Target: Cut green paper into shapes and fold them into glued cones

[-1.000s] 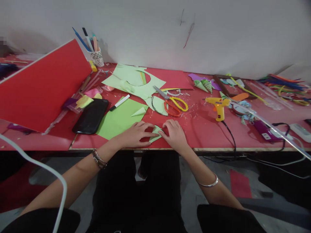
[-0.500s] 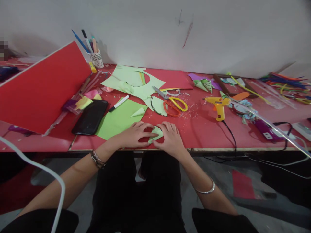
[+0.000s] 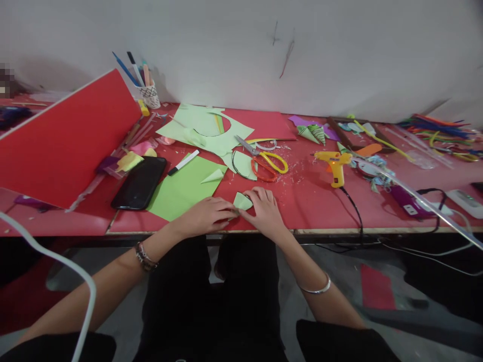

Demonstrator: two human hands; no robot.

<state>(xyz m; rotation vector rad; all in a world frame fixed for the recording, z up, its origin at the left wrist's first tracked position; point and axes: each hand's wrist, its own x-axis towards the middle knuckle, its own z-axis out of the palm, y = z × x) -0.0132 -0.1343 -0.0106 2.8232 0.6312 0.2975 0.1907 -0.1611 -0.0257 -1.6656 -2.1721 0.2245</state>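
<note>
Between my hands, close to the table's front edge, is a small pale green paper piece point(image 3: 242, 201) with a dark line along its rim. My left hand point(image 3: 211, 213) pinches its lower left corner, fingers pressed together. On the other side, my right hand point(image 3: 264, 208) grips the paper between thumb and bent fingers. Part of the paper is hidden by the fingertips. Just beyond lie scissors point(image 3: 266, 161) with red and yellow handles, over a pale green cut piece point(image 3: 242, 163). A small paper cone point(image 3: 213, 176) rests on the bright green sheet point(image 3: 177, 191) left of my hands.
A black phone point(image 3: 140, 183) and a white marker point(image 3: 183, 162) lie to the left, near a leaning red board point(image 3: 68, 141). A yellow glue gun point(image 3: 334, 166) with a cord stands to the right. Behind are a large cut green sheet point(image 3: 181, 125) and a pen cup point(image 3: 150, 95).
My left fingers have closed together at the paper's lower corner, where they were spread along it before. The paper has turned and now shows a cone-like shape. The view has shifted slightly.
</note>
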